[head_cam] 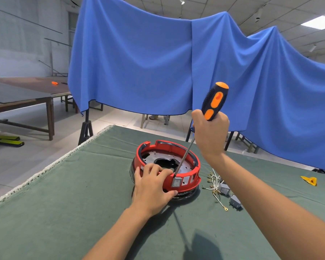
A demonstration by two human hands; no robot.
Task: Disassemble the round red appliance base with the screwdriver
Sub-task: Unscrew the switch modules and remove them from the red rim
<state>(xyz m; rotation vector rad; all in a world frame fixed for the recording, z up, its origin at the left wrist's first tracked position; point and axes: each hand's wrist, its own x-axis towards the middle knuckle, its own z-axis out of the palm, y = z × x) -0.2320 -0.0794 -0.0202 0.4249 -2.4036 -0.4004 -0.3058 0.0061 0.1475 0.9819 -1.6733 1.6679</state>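
Note:
The round red appliance base (188, 158) lies on the green cloth, its metal plate and dark centre hole facing up. My left hand (154, 186) grips its near rim, fingers over the top and thumb underneath. My right hand (211, 134) holds the black-and-orange screwdriver (215, 101) high, handle up. Its steel shaft slants down-left, and the tip meets the rim just above a grey rocker switch (176, 182) set in the red wall.
White wires with brass terminals and grey plugs (220, 190) lie right of the base. A yellow scrap (310, 180) sits far right. The table's far-left edge (68, 154) drops to the floor. A blue curtain (158, 62) hangs behind.

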